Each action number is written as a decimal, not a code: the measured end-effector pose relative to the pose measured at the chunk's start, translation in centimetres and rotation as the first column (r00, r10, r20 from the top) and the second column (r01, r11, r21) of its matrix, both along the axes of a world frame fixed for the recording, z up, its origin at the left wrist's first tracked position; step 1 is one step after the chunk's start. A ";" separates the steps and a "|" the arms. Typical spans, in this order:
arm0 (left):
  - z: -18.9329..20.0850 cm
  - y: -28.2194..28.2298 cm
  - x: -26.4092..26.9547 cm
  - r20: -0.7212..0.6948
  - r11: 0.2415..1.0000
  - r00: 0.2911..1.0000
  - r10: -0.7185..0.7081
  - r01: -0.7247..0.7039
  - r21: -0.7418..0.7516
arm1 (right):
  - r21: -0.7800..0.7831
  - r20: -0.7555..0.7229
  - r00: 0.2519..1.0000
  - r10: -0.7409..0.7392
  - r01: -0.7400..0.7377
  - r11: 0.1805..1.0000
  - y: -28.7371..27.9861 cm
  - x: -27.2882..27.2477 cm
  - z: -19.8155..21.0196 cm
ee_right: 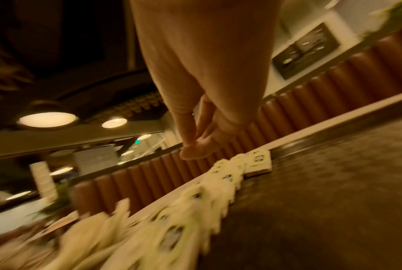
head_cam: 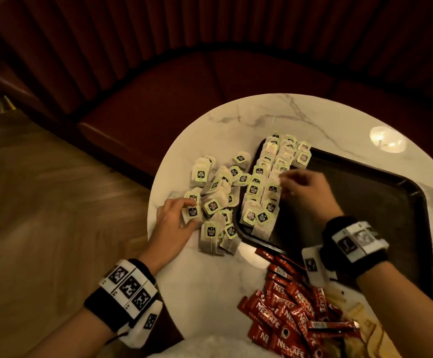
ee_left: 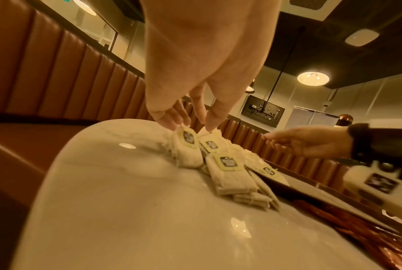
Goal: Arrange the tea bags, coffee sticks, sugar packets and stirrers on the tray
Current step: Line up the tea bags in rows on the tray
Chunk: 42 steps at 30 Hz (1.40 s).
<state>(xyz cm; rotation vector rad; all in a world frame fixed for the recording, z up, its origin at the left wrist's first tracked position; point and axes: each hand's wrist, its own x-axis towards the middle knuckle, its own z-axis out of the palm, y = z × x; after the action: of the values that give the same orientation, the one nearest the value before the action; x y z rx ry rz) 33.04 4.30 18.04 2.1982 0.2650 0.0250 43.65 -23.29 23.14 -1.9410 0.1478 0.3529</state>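
Table [head_cam: 205, 280]: a round marble top is seen before a red padded bench [head_cam: 158, 94].
Tray [head_cam: 365, 202]: a dark tray is placed on the right part of the table; most of its floor is bare.
Coffee sticks [head_cam: 285, 313]: a red heap is laid on the table at the near edge, just beside the tray's near rim.
Loose tea bags [head_cam: 218, 192]: a pile is spread on the table, just left of the tray.
Arranged tea bags [head_cam: 264, 184]: overlapping rows are set along the tray's left side.
Left hand [head_cam: 174, 223]: one tea bag [ee_left: 188, 146] at the pile's left edge is pinched between the fingertips.
Right hand [head_cam: 305, 189]: it is held over the rows on the tray, fingers bent together (blurred; whether anything is held cannot be told).
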 end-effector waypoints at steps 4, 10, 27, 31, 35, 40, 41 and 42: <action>-0.7 0.7 0.2 -0.079 0.993 0.992 0.094 -0.098 -0.058 | -0.052 -0.131 0.916 0.379 -0.388 0.920 3.6 -5.2 0.2; -1.1 0.6 2.1 -0.205 0.966 0.972 0.113 -0.156 -0.206 | -0.216 0.022 0.904 0.426 -0.412 0.885 8.3 -7.5 -3.2; -1.2 0.8 2.7 -0.134 0.961 0.981 0.140 -0.167 -0.220 | -0.149 0.008 0.938 0.348 -0.343 0.928 11.0 -9.2 -4.5; 0.3 1.3 2.4 -0.084 0.851 0.960 0.268 -0.277 -0.447 | 0.083 -0.025 0.965 0.260 -0.257 0.963 10.0 -8.8 -3.4; 2.9 1.2 2.7 -0.153 0.576 0.929 0.336 -0.331 -0.747 | 0.323 -0.039 0.989 0.141 -0.121 0.939 8.8 -8.2 -1.2; 5.7 -0.3 3.1 -0.205 0.353 0.968 0.147 -0.245 -0.903 | 0.594 -0.117 0.990 0.083 0.003 0.805 8.5 -7.2 1.6; 6.1 -1.0 3.1 -0.202 0.353 0.975 0.088 -0.220 -0.909 | 0.606 -0.118 0.989 0.087 0.002 0.796 8.6 -7.2 2.1; 6.3 -1.8 3.0 -0.201 0.357 0.979 0.032 -0.198 -0.913 | 0.605 -0.111 0.989 0.097 -0.010 0.796 8.7 -7.2 2.6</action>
<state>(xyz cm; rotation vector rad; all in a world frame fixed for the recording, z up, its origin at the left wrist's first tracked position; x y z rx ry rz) 36.04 2.48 24.39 0.9870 0.3968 -0.1815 36.46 -14.55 25.74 -1.2832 0.0565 0.5038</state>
